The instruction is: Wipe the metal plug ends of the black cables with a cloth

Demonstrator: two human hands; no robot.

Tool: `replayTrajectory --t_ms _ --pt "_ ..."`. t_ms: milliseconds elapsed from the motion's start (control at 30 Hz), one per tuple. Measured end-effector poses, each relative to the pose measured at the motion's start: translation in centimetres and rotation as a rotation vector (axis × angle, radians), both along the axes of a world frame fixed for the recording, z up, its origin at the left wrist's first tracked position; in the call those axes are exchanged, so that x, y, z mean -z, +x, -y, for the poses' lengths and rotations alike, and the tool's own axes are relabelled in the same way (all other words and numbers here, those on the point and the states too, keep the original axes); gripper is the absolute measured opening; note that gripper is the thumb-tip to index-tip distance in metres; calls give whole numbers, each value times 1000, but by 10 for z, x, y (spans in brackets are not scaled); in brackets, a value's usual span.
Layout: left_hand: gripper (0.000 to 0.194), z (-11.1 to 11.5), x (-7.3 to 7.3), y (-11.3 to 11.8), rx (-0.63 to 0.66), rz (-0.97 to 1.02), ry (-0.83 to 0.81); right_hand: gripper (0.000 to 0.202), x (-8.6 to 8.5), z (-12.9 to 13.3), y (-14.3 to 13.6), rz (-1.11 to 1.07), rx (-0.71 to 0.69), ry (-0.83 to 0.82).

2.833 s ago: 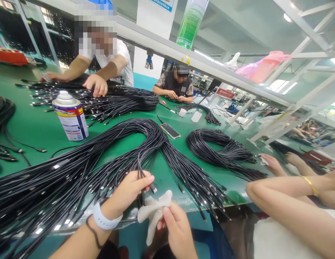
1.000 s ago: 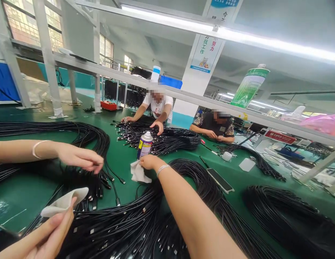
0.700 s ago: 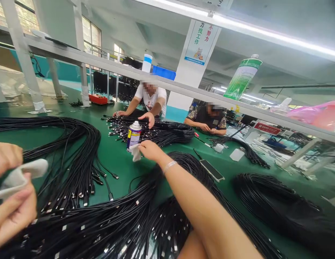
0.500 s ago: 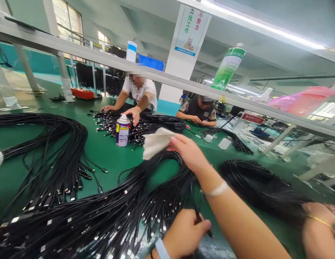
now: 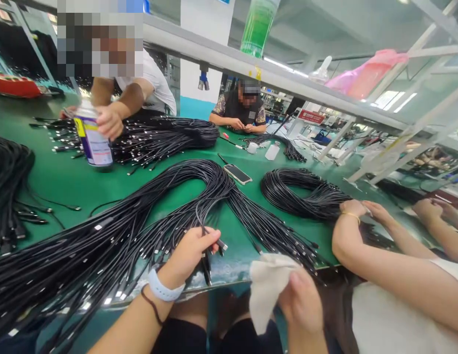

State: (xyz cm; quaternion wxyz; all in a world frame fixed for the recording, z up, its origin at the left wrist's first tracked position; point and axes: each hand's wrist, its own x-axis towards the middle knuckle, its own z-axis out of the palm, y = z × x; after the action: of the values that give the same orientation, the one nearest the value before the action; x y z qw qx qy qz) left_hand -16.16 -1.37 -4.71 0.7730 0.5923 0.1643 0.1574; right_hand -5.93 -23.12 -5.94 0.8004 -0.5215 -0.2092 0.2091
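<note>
My left hand (image 5: 194, 250), with a pale blue watch band on its wrist, is closed around a black cable (image 5: 220, 244) near its connector, at the front edge of the table. To the right, my right hand (image 5: 302, 295) pinches a white cloth (image 5: 267, 285) that hangs down past the table edge. A large bundle of black cables (image 5: 199, 172) curves behind my left hand, its metal-tipped ends fanned toward the front and the left. The cloth and the cable are apart.
Across the green table (image 5: 140, 172), a person's hand is at a spray can (image 5: 92, 137). A phone (image 5: 238, 174) lies behind the bundle. Another person's hands work at a coiled cable bundle (image 5: 298, 194) on the right. A metal shelf bar (image 5: 221, 51) crosses above.
My right hand has come back with the cloth from above the bundle to the front edge. The view has shifted. The person opposite has brought a hand to the spray can.
</note>
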Motion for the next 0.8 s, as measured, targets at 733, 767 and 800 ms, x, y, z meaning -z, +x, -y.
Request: replayTrajectory --t_ms 733,767,800 --pt "15 -2 -3 2 -9 -76 73 17 27 -57 -24 -491 -26 155" --pt "16 -1 -3 2 19 -77 65 18 28 -56 -23 -494 -26 160" --pt "16 -1 -3 2 56 -83 57 19 28 -55 -23 -490 -33 165"
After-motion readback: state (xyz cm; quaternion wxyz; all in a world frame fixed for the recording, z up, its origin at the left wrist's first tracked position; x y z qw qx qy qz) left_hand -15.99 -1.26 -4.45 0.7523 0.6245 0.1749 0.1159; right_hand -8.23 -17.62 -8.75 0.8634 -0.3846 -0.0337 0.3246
